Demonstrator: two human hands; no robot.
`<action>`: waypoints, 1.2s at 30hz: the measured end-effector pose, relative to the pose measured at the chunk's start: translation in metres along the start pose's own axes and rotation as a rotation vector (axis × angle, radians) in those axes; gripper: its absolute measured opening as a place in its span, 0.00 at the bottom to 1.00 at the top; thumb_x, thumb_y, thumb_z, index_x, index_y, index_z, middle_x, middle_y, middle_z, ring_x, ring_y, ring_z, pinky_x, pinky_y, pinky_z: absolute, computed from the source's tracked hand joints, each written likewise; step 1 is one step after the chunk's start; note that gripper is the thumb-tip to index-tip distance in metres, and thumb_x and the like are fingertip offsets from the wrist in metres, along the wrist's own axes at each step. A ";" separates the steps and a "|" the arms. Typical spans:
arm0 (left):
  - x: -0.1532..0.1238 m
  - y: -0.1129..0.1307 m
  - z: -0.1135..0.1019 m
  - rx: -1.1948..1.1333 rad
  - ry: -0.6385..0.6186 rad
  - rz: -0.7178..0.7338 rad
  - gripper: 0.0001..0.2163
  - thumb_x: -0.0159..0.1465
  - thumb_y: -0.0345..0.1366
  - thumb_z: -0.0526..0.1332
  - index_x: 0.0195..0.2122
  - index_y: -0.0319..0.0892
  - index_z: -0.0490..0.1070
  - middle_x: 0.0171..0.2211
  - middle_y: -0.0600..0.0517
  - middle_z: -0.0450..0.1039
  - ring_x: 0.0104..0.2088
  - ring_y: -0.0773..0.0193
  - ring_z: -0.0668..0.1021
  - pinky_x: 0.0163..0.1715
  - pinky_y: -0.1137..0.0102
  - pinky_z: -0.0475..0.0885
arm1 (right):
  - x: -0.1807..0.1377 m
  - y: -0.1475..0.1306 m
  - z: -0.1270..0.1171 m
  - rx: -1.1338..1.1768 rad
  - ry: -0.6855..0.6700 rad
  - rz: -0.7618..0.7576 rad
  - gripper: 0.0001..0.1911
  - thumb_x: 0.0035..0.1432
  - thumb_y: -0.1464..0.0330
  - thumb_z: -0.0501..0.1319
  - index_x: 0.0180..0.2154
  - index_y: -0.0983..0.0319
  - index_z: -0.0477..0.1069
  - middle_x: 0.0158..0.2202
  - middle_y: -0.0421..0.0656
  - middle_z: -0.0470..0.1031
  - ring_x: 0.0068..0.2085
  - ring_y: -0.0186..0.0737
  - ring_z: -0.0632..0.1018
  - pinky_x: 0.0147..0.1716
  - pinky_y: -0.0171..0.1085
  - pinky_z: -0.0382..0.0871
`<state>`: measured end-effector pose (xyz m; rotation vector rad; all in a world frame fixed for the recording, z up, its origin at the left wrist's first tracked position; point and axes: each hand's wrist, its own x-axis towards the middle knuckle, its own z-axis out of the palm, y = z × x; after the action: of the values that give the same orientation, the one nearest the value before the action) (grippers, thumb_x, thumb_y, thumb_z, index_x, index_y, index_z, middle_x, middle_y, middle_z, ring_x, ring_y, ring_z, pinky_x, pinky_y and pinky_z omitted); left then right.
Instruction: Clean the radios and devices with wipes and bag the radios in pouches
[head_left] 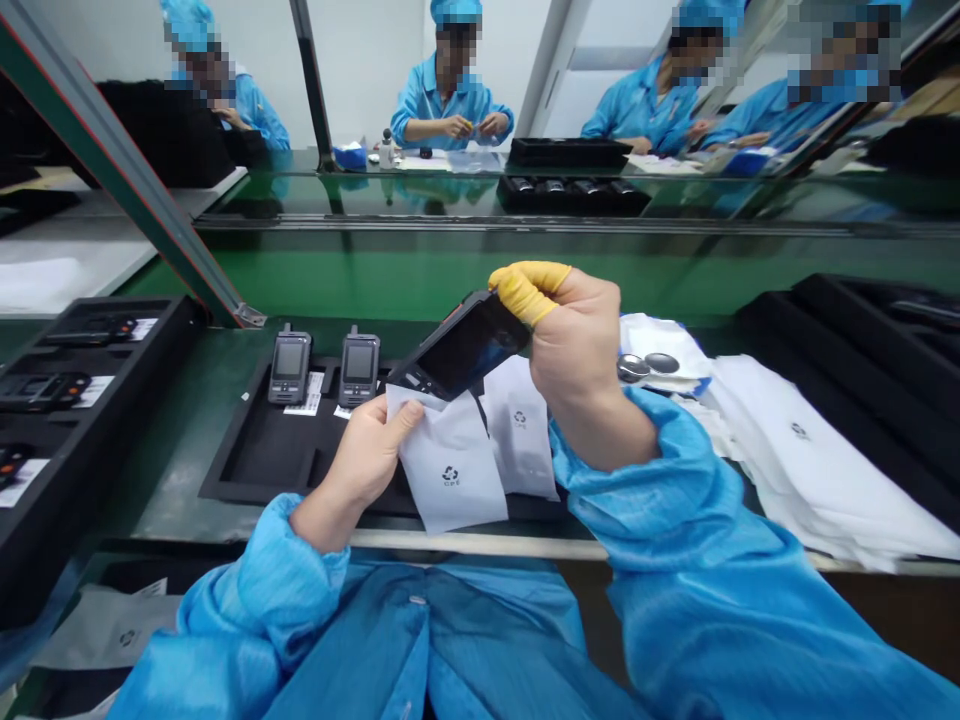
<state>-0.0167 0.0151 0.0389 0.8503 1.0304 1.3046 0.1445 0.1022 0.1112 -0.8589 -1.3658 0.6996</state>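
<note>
My left hand [367, 450] pinches the mouth of a white plastic bag [454, 480] printed with a recycling mark and "CPE". My right hand [570, 335], with yellow finger cots on the thumb and forefinger, grips the upper end of a black handheld device [472, 350] with a dark screen. The device is tilted, its keypad end at the bag's opening; how far it reaches inside is hidden. Behind lies a black foam tray [262, 455] holding two similar devices, one at left [290, 367] and one nearer the middle [360, 370]. Another white bag [521, 430] lies on the tray beside my right wrist.
Stacked white bags [817, 450] lie at right, beside round metal pieces [649, 365] on white paper. Black trays stand at far right [847, 330] and left [112, 390], the left one with devices. Across the green bench [375, 270], several people in blue [450, 100] work behind a metal frame.
</note>
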 end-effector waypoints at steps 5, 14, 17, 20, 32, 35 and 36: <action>0.003 0.008 -0.005 0.075 -0.078 0.050 0.18 0.53 0.51 0.67 0.34 0.39 0.78 0.27 0.51 0.77 0.26 0.65 0.75 0.27 0.73 0.68 | 0.005 -0.010 -0.008 -0.020 -0.080 0.006 0.09 0.48 0.60 0.68 0.26 0.58 0.76 0.28 0.38 0.76 0.33 0.39 0.77 0.35 0.41 0.73; -0.001 0.018 0.005 0.209 -0.182 0.106 0.20 0.56 0.54 0.63 0.36 0.42 0.78 0.28 0.51 0.77 0.29 0.64 0.75 0.29 0.73 0.69 | -0.002 -0.024 0.009 -0.076 -0.369 0.095 0.08 0.43 0.64 0.69 0.23 0.62 0.76 0.24 0.39 0.76 0.30 0.37 0.76 0.31 0.37 0.71; -0.001 0.015 0.009 0.284 -0.068 0.171 0.22 0.58 0.56 0.59 0.34 0.41 0.78 0.26 0.52 0.76 0.27 0.65 0.74 0.27 0.73 0.67 | -0.009 -0.022 0.012 -0.135 -0.440 0.166 0.10 0.42 0.62 0.69 0.24 0.63 0.76 0.24 0.40 0.77 0.27 0.36 0.75 0.27 0.35 0.69; -0.001 0.013 0.015 0.332 0.077 0.276 0.22 0.59 0.56 0.57 0.37 0.42 0.78 0.31 0.51 0.78 0.33 0.61 0.77 0.33 0.71 0.71 | -0.016 -0.021 0.012 -0.215 -0.459 0.136 0.07 0.44 0.63 0.68 0.26 0.61 0.77 0.27 0.40 0.79 0.31 0.36 0.76 0.34 0.37 0.70; -0.012 0.054 0.057 0.156 0.160 0.769 0.14 0.64 0.47 0.57 0.42 0.47 0.77 0.42 0.53 0.79 0.47 0.57 0.79 0.51 0.62 0.71 | -0.034 -0.007 -0.027 0.095 -0.654 0.248 0.52 0.35 0.43 0.68 0.61 0.55 0.58 0.49 0.46 0.73 0.49 0.45 0.75 0.47 0.43 0.71; -0.018 0.069 0.072 0.034 0.098 0.794 0.13 0.65 0.45 0.56 0.39 0.48 0.77 0.39 0.55 0.79 0.44 0.58 0.80 0.48 0.62 0.74 | -0.050 -0.008 -0.022 0.164 -0.841 0.280 0.50 0.33 0.48 0.71 0.58 0.55 0.62 0.52 0.46 0.73 0.52 0.48 0.73 0.51 0.44 0.70; -0.020 0.073 0.077 0.013 0.081 0.792 0.12 0.66 0.44 0.55 0.38 0.47 0.77 0.38 0.56 0.80 0.43 0.59 0.80 0.48 0.62 0.75 | -0.056 -0.010 -0.019 0.185 -0.855 0.286 0.46 0.33 0.50 0.72 0.56 0.55 0.64 0.52 0.45 0.73 0.54 0.48 0.73 0.52 0.44 0.70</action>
<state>0.0310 0.0079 0.1353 1.2932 0.7777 2.0025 0.1579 0.0480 0.0901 -0.6221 -1.8960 1.5046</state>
